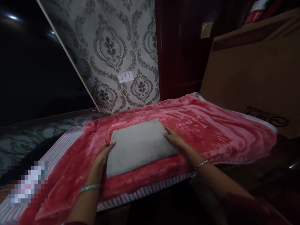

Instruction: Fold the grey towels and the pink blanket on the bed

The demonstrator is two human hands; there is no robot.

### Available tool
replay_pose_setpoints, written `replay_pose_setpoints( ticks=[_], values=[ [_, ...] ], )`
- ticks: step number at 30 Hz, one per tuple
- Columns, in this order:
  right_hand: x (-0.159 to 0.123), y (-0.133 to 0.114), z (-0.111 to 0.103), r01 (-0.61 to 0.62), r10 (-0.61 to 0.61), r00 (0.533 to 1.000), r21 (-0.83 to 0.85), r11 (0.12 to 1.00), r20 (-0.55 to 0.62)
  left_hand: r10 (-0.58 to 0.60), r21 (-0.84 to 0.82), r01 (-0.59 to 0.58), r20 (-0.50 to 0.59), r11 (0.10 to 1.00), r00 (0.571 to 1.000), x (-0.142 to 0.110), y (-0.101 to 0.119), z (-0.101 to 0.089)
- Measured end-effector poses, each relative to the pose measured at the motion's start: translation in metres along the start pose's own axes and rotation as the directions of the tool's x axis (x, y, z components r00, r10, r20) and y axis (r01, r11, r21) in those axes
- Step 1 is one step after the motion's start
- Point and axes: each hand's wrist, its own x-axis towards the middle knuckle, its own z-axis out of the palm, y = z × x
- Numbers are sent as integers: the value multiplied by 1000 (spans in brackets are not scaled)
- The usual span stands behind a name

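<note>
While the left fingers point(111, 145) and right fingers point(169, 130) touched opposite edges, whether pinching was unclear, the grey cloth point(138, 147) seemed light, soft, best held there.

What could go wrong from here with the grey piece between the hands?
With the left hand and right hand at opposite sides, uneven pressure might skew the grey piece. The plush red blanket beneath has folds and could bunch. Pulled nearer, the piece might slip over the striped border.
</note>
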Motion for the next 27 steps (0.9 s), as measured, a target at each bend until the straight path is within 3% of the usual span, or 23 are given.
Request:
replay_pose_setpoints(
  ticks=[5,8,12,16,19,22,25,27],
  values=[
    [6,-24,6,-117,113,991,51,992,67,-141,-91,150,99,985,985,-13,17,6],
    [15,-43,1,-95,92,993,39,995,72,-204,-110,216,109,970,973,-24,37,11],
    [37,-81,-34,29,-27,995,-14,999,92,-53,-230,75,102,970,993,-49,53,25],
    [54,-105,-85,199,-172,976,-216,956,136,77,-407,8,190,913,979,-87,28,56],
    [49,-93,-108,54,-94,992,-387,921,-86,-6,-410,174,379,895,925,-109,-9,78],
    [24,-59,-115,-72,-52,963,-440,895,-264,-63,-402,297,501,866,863,-114,-33,83],
    [-17,-18,-113,-49,-123,910,-396,917,-396,-85,-432,326,489,841,868,-102,-30,73],
    [-48,5,-107,43,-178,832,-259,965,-525,-126,-457,336,430,824,894,-90,-18,65]
  ],
)
